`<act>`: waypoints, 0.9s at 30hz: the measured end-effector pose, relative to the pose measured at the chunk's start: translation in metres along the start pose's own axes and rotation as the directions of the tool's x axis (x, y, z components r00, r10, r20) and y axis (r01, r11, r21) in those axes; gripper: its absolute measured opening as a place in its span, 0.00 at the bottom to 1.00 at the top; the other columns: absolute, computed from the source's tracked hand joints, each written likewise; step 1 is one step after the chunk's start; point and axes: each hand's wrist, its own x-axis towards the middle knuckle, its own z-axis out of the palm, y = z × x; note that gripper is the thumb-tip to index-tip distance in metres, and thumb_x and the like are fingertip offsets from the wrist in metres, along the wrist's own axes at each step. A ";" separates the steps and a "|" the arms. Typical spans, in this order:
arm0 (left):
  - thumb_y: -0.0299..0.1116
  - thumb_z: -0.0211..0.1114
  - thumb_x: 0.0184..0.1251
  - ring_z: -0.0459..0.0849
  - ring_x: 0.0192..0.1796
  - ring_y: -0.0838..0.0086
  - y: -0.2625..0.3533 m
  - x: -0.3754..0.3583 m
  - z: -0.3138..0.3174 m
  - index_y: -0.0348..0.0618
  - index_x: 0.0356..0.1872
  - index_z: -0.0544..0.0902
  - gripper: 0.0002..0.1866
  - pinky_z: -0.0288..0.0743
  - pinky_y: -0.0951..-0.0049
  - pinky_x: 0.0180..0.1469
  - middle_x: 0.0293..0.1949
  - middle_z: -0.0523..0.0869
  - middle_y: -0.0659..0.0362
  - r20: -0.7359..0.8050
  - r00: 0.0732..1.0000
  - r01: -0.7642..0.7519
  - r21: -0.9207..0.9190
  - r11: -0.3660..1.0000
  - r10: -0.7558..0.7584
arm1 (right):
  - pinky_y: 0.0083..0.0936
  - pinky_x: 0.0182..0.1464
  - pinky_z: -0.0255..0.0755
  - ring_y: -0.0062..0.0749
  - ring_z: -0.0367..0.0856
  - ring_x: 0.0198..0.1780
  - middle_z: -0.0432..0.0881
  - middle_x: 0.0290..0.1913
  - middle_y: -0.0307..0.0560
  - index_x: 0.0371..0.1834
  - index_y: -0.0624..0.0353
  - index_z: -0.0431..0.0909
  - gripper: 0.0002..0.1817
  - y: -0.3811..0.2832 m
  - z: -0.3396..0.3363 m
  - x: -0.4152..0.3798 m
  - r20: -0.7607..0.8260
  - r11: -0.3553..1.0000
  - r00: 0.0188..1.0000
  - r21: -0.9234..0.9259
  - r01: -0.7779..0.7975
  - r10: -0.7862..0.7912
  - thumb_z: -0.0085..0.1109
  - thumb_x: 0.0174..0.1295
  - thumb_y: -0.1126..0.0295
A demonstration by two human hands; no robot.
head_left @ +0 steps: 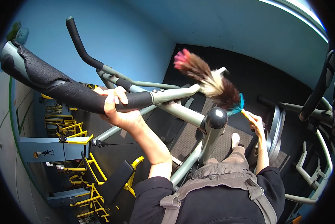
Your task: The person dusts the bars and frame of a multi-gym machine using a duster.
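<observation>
My left hand [117, 106] is wrapped around the black foam grip [72, 93] of a grey machine arm; the foam is torn and peeling toward its far left end. In my right hand [254, 122] is the yellow handle of a fluffy duster [212, 80]. The duster has pink, brown, cream and teal bands. It points up and to the left, with its cream part by the end of the grey metal arm [177, 94]. Below the duster stands a grey post with a shiny black round cap [216, 118].
A second black-gripped handle [79, 46] rises at the upper left. Yellow-framed gym machines [96, 168] stand at the lower left. More grey machine frames [313, 164] are at the right. Blue walls [137, 41] enclose the dark floor.
</observation>
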 end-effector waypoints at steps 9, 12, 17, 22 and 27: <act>0.26 0.58 0.49 0.63 0.17 0.83 -0.001 -0.002 0.002 0.42 0.39 0.67 0.15 0.63 0.81 0.30 0.18 0.67 0.67 0.024 1.000 -0.004 0.009 1.000 0.004 | 0.18 0.23 0.60 0.15 0.65 0.19 0.73 0.18 0.32 0.45 0.55 0.79 0.16 0.056 -0.003 0.078 -0.382 0.922 0.883 -0.367 0.124 -0.271 0.56 0.58 0.58; 0.26 0.58 0.49 0.63 0.17 0.83 -0.001 -0.001 0.002 0.42 0.39 0.67 0.14 0.63 0.80 0.30 0.17 0.67 0.67 -0.005 1.000 0.008 0.009 1.000 -0.008 | 0.24 0.26 0.62 0.19 0.66 0.21 0.73 0.18 0.45 0.36 0.56 0.80 0.17 0.033 0.032 0.095 -0.577 0.894 0.775 -0.447 -0.033 -0.260 0.57 0.56 0.53; 0.27 0.58 0.49 0.64 0.17 0.82 -0.001 0.000 0.001 0.43 0.39 0.68 0.14 0.63 0.79 0.32 0.18 0.67 0.67 0.005 1.000 0.019 0.043 0.999 -0.019 | 0.22 0.24 0.60 0.16 0.66 0.20 0.73 0.16 0.40 0.37 0.55 0.81 0.18 0.010 0.044 0.080 -0.496 0.859 0.852 -0.497 -0.120 -0.168 0.58 0.54 0.53; 0.27 0.58 0.49 0.64 0.17 0.83 -0.003 0.001 0.002 0.43 0.38 0.67 0.14 0.63 0.80 0.31 0.18 0.67 0.66 0.011 1.000 0.013 0.042 0.999 -0.013 | 0.13 0.38 0.67 0.15 0.73 0.33 0.82 0.34 0.37 0.48 0.57 0.77 0.17 -0.050 0.057 0.027 -0.049 0.943 0.970 -0.250 0.219 -0.238 0.57 0.58 0.63; 0.25 0.58 0.49 0.63 0.17 0.82 -0.004 0.002 0.004 0.43 0.37 0.67 0.13 0.63 0.82 0.28 0.17 0.68 0.66 0.009 0.999 0.041 0.000 0.999 -0.041 | 0.09 0.26 0.60 0.11 0.69 0.25 0.81 0.30 0.35 0.48 0.58 0.78 0.17 -0.084 0.048 0.006 0.188 0.974 0.969 -0.126 0.186 -0.160 0.60 0.55 0.66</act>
